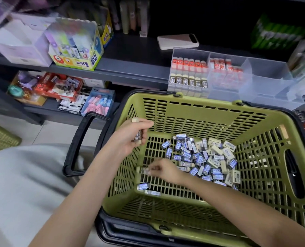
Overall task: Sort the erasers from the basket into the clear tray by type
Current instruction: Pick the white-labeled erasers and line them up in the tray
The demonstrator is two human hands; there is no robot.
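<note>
The fingers [149, 171] of the right hand [163, 171] are pinched on a brown-sleeved eraser [144, 170] low at the left side of the green basket [210, 111], just above its slotted floor. The left hand [132, 134] is curled closed around a small bundle of brown erasers [138, 136] near the basket's left wall, with one pale end poking out above the thumb.

A loose heap of erasers [205, 157] covers the middle and right of the basket floor, blue-sleeved ones mixed with pale cream ones. Two blue erasers [143, 186] lie apart near the left near corner.

Beyond the far rim, on the shelf, sits the clear tray [265, 68]. Its left compartment holds upright rows of red-topped and brown erasers, the middle one holds red-sleeved erasers, and the right compartments look bare. A phone [177, 41] lies on the shelf behind the tray, and a box of glue sticks [77, 50] stands to the far left.
</note>
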